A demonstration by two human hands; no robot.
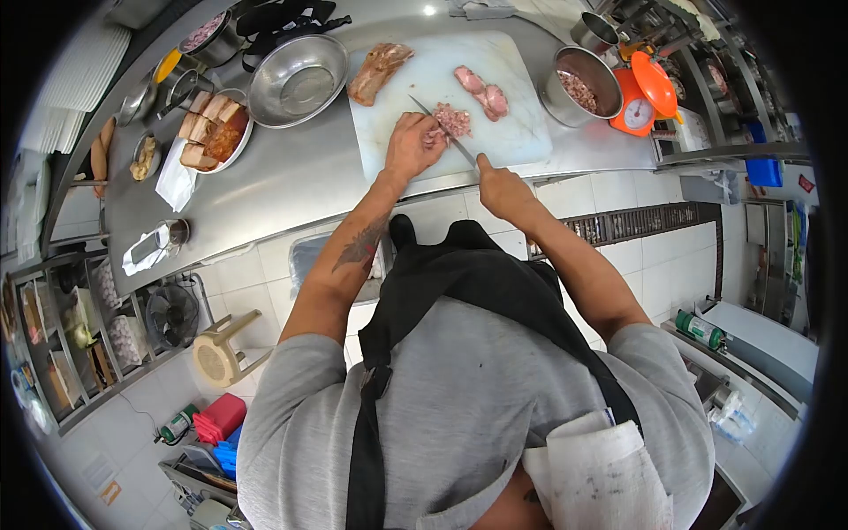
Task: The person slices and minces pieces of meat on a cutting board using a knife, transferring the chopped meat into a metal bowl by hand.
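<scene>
Holding one knife (463, 150), the right grip (505, 191) sits near one chopped-meat pile (455, 119).

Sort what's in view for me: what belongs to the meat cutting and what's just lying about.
In use:
- knife, in the right hand
- chopped meat, left hand beside or on it
- cutting board
- larger meat piece
- probably the pot of chopped pieces

Likely just about:
- stool
- fan
- metal bowl

Bright, fairly even light, one small glare spot far back on the worktop (300, 168); strong fisheye bending, edges falling to black.
</scene>
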